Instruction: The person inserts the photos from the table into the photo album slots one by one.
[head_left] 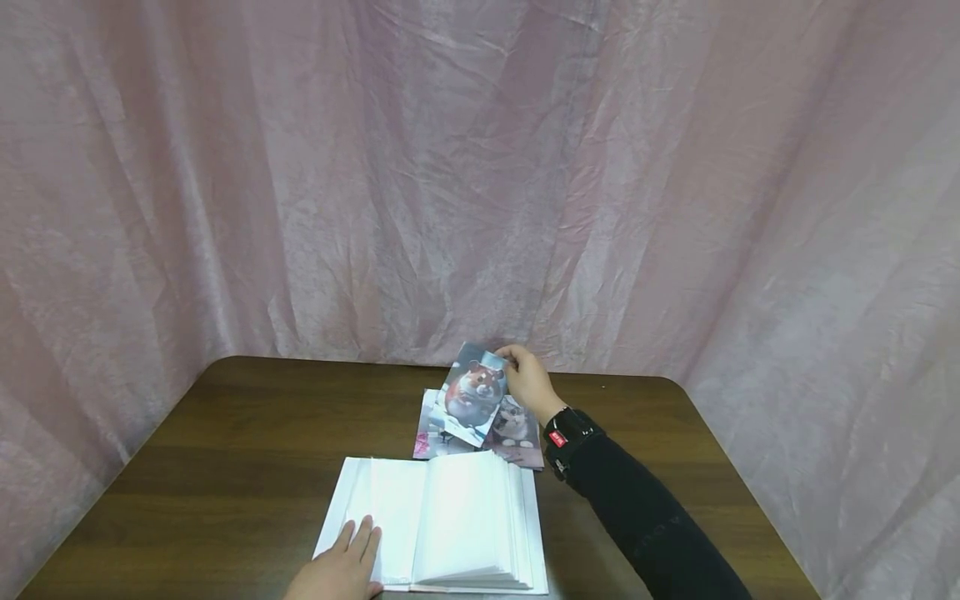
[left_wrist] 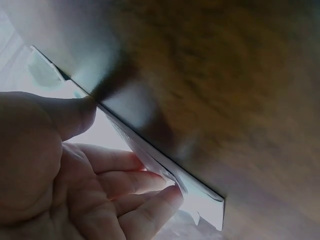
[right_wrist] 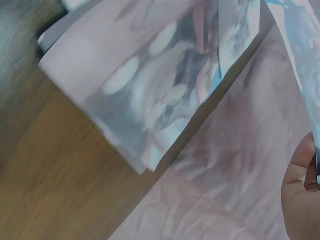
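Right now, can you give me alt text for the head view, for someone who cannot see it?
A right hand lifts a hamster photo off a small pile of photos on a dark wooden table. The left hand rests flat on an open white album nearer the viewer; pink fabric hangs behind.

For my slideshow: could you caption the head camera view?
Right hand lifts a hamster photo off a pile; left hand rests on an open white album.
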